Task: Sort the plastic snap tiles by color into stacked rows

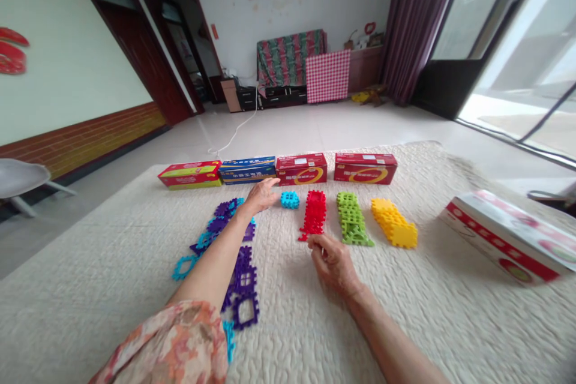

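Observation:
My left hand (261, 195) reaches forward over the cream quilted cover, fingers stretched out, just left of a small light-blue stack of toy building pieces (290, 200). Beneath and beside my left arm lie purple building pieces (246, 310) and more light-blue building pieces (183, 267), some hidden by the forearm. My right hand (333, 261) is curled closed at the near end of a row of red building pieces (315, 213); anything inside its fingers is hidden. To its right are overlapping rows of green building pieces (353, 219) and yellow building pieces (394, 223).
Behind the pieces stand a red-and-yellow box (191, 174), a blue box (248, 170) and two red boxes (301, 169) (365, 168). A larger white-and-red box (510, 237) lies at the right. A white chair (24, 177) stands left.

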Demonstrator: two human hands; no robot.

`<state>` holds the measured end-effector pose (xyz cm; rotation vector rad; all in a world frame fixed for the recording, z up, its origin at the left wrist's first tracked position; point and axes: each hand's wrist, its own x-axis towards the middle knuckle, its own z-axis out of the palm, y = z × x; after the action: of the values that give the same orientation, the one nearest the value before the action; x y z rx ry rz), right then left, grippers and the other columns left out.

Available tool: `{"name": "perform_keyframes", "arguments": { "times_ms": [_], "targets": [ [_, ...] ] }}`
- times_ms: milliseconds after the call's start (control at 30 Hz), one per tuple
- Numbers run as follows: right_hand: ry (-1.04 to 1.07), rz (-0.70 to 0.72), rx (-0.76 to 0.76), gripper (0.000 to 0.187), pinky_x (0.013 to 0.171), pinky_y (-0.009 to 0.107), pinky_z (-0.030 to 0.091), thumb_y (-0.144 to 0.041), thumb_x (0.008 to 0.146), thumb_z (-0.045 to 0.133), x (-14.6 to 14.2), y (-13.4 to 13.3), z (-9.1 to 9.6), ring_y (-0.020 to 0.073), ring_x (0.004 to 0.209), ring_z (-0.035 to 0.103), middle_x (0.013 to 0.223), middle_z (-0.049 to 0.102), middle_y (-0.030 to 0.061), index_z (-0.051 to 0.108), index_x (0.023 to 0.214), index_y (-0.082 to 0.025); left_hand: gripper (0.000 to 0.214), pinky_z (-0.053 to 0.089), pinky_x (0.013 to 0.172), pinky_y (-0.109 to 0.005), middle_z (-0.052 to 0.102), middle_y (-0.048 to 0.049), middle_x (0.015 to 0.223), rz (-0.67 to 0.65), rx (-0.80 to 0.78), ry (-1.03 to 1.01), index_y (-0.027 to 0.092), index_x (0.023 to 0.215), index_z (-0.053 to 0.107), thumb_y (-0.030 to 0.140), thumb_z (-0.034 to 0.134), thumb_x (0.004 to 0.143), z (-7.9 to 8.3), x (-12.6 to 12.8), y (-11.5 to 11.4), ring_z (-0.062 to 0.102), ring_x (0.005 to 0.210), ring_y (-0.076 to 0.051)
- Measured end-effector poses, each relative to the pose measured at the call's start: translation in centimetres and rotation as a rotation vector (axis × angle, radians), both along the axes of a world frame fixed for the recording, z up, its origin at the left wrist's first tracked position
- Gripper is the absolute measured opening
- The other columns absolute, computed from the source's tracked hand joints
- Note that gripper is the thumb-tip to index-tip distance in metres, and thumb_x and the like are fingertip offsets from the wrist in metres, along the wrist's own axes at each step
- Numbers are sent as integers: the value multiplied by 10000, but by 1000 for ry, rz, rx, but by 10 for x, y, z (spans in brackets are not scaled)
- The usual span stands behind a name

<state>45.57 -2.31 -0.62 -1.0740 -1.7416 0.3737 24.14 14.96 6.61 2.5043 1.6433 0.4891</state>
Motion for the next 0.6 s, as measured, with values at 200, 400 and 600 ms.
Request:
{"name": "perform_keyframes", "arguments": {
  "times_ms": [200,400,600],
  "targets": [
    [-5,9,-25,170,578,232,396,-111,818,470,0,2,-3,140,600,559,702,638,7,601,814,-219,403,467,980,-276,723,-44,1125,250,-8,101,209,1145,699,158,519,788,1,-60,-8,648,1073,-202],
    [-27,19,-35,184,579,235,396,-112,831,459,0,3,-3,138,604,561,737,663,21,614,817,-211,242,494,850,-256,726,-39,986,164,-46,187,230,935,751,320,642,740,-12,-58,-29,669,915,-197],
    [-19,19,-38,184,588,230,395,-104,826,462,0,3,-3,134,610,559,719,652,17,615,808,-204,217,466,876,-239,714,-52,981,229,-30,269,228,908,741,220,543,821,-20,-52,-37,646,972,-182]
  ]
}}
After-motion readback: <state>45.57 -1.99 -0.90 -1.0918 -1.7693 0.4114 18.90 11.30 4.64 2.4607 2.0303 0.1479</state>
